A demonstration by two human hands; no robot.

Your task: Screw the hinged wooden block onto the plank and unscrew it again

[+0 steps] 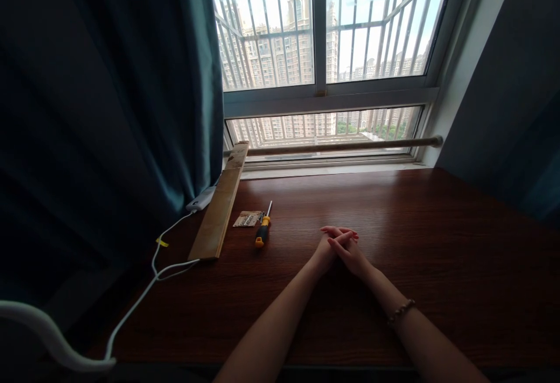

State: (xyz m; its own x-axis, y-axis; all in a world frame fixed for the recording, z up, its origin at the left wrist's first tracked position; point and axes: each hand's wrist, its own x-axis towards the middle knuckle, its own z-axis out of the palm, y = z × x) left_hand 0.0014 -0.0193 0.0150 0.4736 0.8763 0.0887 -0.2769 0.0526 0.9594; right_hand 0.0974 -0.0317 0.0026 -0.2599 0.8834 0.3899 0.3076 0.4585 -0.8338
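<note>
head view: the left hand (324, 254) and right hand (355, 257) are clasped on the brown surface (420, 231), fingers interlaced, closed around each other. toward the surface's left edge, a screwdriver (262, 233) lies just beside a small packet (247, 219); a long board (215, 213) reaches past the far edge.

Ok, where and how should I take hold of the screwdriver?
Grip the screwdriver by its thick black-and-yellow handle, probably from above and the right. It lies flat, handle toward the person, slim metal shaft toward the window. The small packet and long plank lie on its left; the left hand is on its right.
</note>
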